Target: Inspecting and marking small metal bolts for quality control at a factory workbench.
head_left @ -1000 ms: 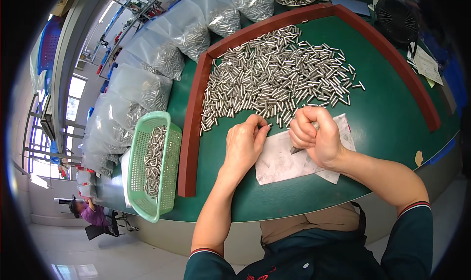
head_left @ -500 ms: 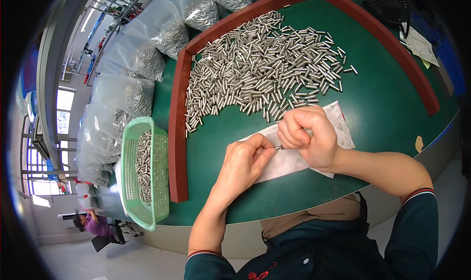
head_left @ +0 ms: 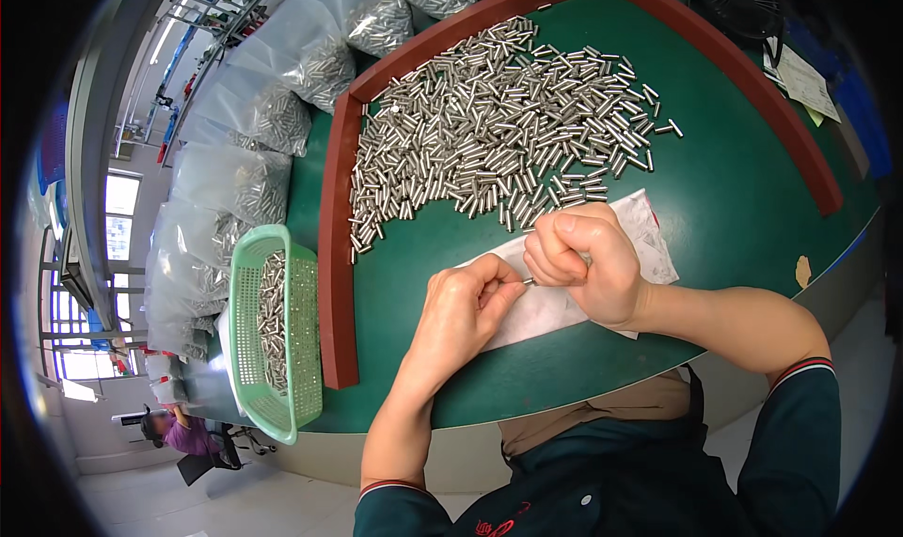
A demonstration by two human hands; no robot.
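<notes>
My left hand (head_left: 459,313) pinches a small shiny metal pin (head_left: 529,281) between thumb and fingertips. Right up against it, my right hand (head_left: 591,262) is curled into a fist. The pin's far end meets that fist, and whatever lies inside the curled fingers is mostly hidden. Both hands are over a smudged white cloth (head_left: 649,227) spread on the green tabletop (head_left: 414,349). Just beyond them lies a wide heap of loose metal pins (head_left: 489,123).
A reddish-brown wooden border (head_left: 337,302) frames the work area. Outside it on the left stands a light green plastic basket (head_left: 306,349) with pins in it. Clear bags of pins (head_left: 268,184) line the far left. A black fan (head_left: 738,6) stands far right; a person (head_left: 193,438) sits in the background.
Both hands keep nearly the same pose, brought slightly closer together. Less of the pin shows between them. The whole scene has shifted slightly left.
</notes>
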